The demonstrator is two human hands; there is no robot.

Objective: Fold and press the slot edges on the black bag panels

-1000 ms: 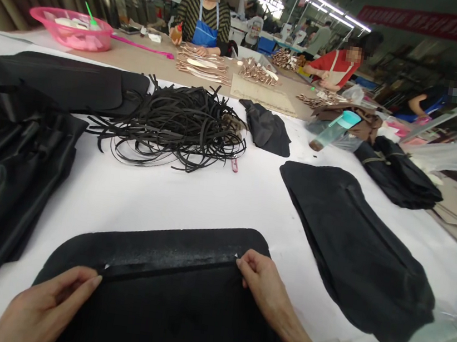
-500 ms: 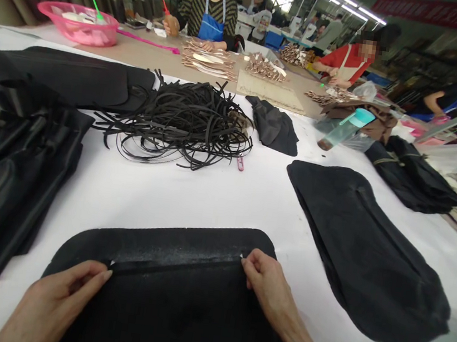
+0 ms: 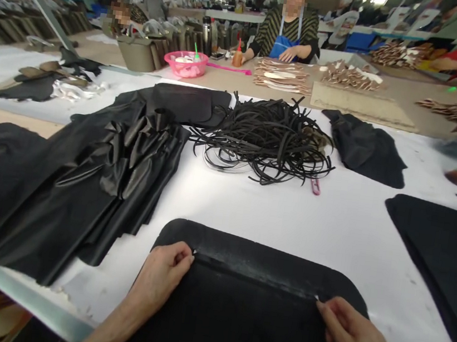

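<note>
A large black panel with rounded corners (image 3: 241,330) lies before me at the table's near edge. Along its upper part runs a thin black strip (image 3: 224,267), below a shinier band. My left hand (image 3: 162,272) pinches the strip's left end, thumb against forefinger, with a tiny white bit at the fingertips. At the other end my right hand (image 3: 352,336) has its thumb and forefinger closed on the strip, and another white speck shows there. Both hands rest on or just over the panel.
A tangled heap of black strips (image 3: 270,137) lies beyond the panel, near a pink snipper-like tool (image 3: 315,186). Crumpled black sheets (image 3: 97,176) cover the left; stacked black pieces (image 3: 445,250) lie right. A person (image 3: 289,27) sits across, behind a pink basin (image 3: 186,64).
My view has swung to the left, so the panel and surroundings appear farther right. Both hands keep their pinch at the strip's two ends.
</note>
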